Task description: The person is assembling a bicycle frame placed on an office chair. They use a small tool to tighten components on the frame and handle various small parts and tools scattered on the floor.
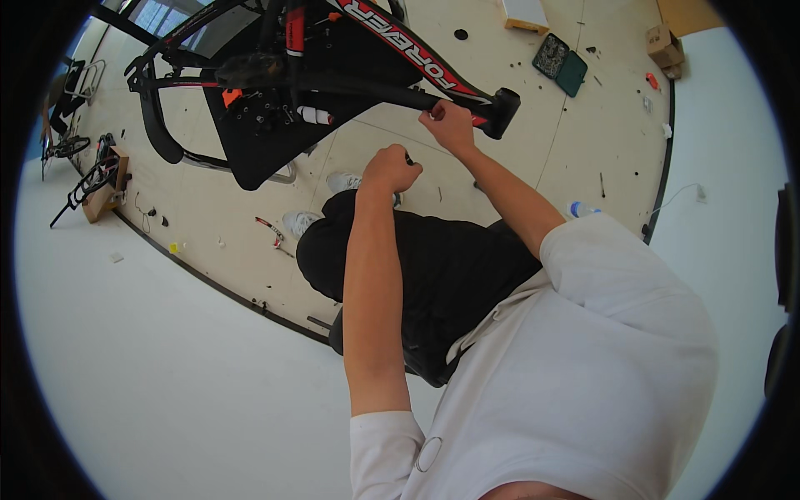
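Bike frame (392, 37), black with red on it, hangs up in front of me, just past my two hands. Its long tube runs from far on my left side down to near my right hand, where it ends in a short black head tube (505, 111).

My right hand (450, 125) is up against the bottom of that long tube, close to the black end. Its fingers are curled and pinch at something small there, but I cannot tell what it is. My left hand (392, 169) is lower and nearer to my body. It is closed in a fist around something small and dark. I cannot see enough of it to name it. This hand does not touch the frame.

So the right hand is the nearer one to the frame, and the left hand waits just below and beside it.

Under my hands I see my black trousers (433, 267) and my white shoes (333, 200) on the pale floor (575, 142). Far past my right hand lies an open green case (562, 62) with little parts in it. A small bottle (582, 208) lies by my right arm. Far off to my left are a wooden block (107, 187) and some dark metal parts.
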